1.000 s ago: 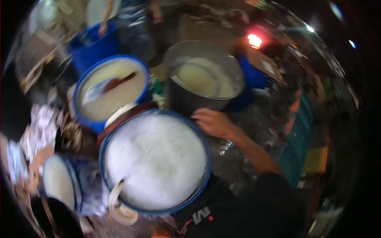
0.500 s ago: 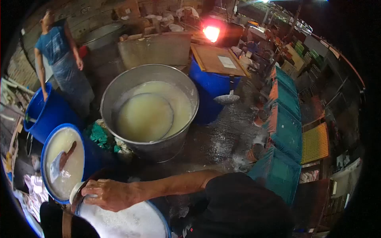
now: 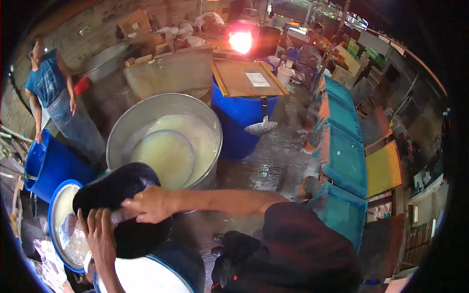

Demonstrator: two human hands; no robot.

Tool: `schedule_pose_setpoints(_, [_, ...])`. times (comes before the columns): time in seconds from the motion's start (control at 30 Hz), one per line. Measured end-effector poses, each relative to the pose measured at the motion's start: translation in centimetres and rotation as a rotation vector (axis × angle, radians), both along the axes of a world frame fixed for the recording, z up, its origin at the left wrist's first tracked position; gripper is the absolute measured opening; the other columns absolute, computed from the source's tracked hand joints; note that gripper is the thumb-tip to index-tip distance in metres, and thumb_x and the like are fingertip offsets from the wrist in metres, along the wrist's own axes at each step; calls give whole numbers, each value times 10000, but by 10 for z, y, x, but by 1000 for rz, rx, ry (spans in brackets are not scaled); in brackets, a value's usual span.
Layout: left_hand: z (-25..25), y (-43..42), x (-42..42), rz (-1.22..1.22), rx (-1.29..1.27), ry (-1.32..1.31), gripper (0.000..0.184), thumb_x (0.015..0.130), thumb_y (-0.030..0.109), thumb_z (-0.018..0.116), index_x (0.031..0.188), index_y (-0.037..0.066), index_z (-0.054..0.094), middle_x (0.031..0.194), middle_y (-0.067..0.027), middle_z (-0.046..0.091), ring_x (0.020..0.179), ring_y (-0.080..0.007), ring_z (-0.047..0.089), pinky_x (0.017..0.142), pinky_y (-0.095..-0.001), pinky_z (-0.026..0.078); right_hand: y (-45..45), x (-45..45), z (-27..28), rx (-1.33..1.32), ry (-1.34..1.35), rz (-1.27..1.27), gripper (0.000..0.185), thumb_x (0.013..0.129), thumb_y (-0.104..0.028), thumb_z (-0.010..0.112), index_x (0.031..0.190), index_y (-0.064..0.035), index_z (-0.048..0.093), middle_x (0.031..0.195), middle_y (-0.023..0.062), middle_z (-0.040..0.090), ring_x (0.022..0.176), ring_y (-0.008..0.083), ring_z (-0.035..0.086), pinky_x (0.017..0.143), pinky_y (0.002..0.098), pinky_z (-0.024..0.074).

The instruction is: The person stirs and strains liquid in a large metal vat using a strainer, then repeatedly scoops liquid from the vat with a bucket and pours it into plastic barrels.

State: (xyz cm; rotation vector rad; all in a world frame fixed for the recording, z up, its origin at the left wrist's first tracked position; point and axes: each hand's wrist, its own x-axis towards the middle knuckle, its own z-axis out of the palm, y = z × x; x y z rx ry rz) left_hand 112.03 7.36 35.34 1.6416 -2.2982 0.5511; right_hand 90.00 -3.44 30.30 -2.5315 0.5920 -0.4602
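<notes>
A large black rounded vessel (image 3: 119,188), its exact kind unclear, is held up between both hands. My right hand (image 3: 151,204) is closed at its side, round what looks like a pale handle partly hidden by the fingers. My left hand (image 3: 99,234) presses long fingers against its near left side. Directly below is a blue-rimmed barrel of white liquid (image 3: 146,278). Left of my left hand, a blue barrel (image 3: 54,234) holds pale liquid with a clear plastic-looking thing in it. Beyond the vessel stands a wide metal vat (image 3: 210,127) of yellowish liquid, with a round hoop (image 3: 168,132) in it.
A co-worker (image 3: 51,93) stands at far left, one hand on another blue barrel (image 3: 36,161). A wooden board (image 3: 244,80) covers a blue drum; a ladle (image 3: 261,128) hangs before it. Teal-covered troughs (image 3: 344,151) line the right side. The floor (image 3: 264,171) is wet.
The black vessel has risen from the lower left to between my hands. My right hand has moved up and right; my left hand has come into view. The view has shifted.
</notes>
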Motion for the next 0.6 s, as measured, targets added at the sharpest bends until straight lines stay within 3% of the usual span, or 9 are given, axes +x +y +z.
schedule_pose_setpoints(0.13, [-14,-44,-21,-45,-139,-187,520,827,43,665,1339,91,588,1495,-75,475,1462,-308,332,1229,-556,190,-55,-35,-6,394,33,149,507,868,-282,690,1301,-72,533,964,169,698,902,332,692,831,434,539])
schedule_pose_setpoints(0.2, [-4,-33,-42,29,-66,84,580,821,84,711,1382,126,570,1571,-60,386,1491,-311,279,1225,-542,209,-77,-46,-36,326,-142,28,629,856,-300,734,1397,-74,506,1044,139,697,876,244,695,809,394,553])
schedule_pose_setpoints(0.27, [-1,-6,-41,105,-61,114,551,824,134,746,1354,138,595,1553,-66,413,1482,-309,297,1219,-519,231,-101,-72,-48,650,-186,-103,703,869,-293,765,1450,-34,466,1020,78,653,808,143,664,679,293,577])
schedule_pose_setpoints(0.33, [2,35,-33,248,-23,254,494,820,111,768,1296,116,635,1460,-83,527,1410,-316,419,1189,-483,301,-126,-92,-49,689,-269,-237,697,869,-180,765,1472,-37,446,958,57,681,737,114,659,654,274,569])
schedule_pose_setpoints(0.37, [-7,57,-21,324,26,357,481,833,67,750,1298,107,632,1430,-97,556,1367,-327,469,1154,-467,352,-139,-100,-38,669,-238,-375,540,857,-78,742,1357,-33,544,941,74,687,704,127,671,625,300,565])
schedule_pose_setpoints(0.43, [-33,99,-1,541,66,553,413,862,25,722,1264,71,643,1333,-131,617,1266,-343,558,1089,-438,428,-196,-114,-62,661,-298,-543,368,872,-66,725,1220,-74,602,880,33,667,700,106,668,563,286,520])
schedule_pose_setpoints(0.53, [-65,163,15,852,2,652,310,918,21,661,1227,3,642,1233,-187,650,1159,-345,618,995,-406,483,-287,-128,-93,674,-368,-588,279,926,-78,656,1196,-64,584,819,-3,596,656,66,596,555,247,497])
schedule_pose_setpoints(0.57, [-82,189,17,992,-30,605,290,933,31,647,1219,-15,640,1206,-195,658,1123,-340,629,963,-405,494,-319,-134,-114,738,-376,-586,306,922,-88,638,1217,-59,562,864,61,655,707,167,668,596,338,540])
schedule_pose_setpoints(0.6, [-100,215,20,1125,-66,550,274,947,42,633,1210,-34,639,1179,-202,666,1086,-334,641,931,-405,505,-347,-138,-139,755,-363,-560,306,922,-88,638,1217,-59,562,864,61,655,707,167,668,596,338,540])
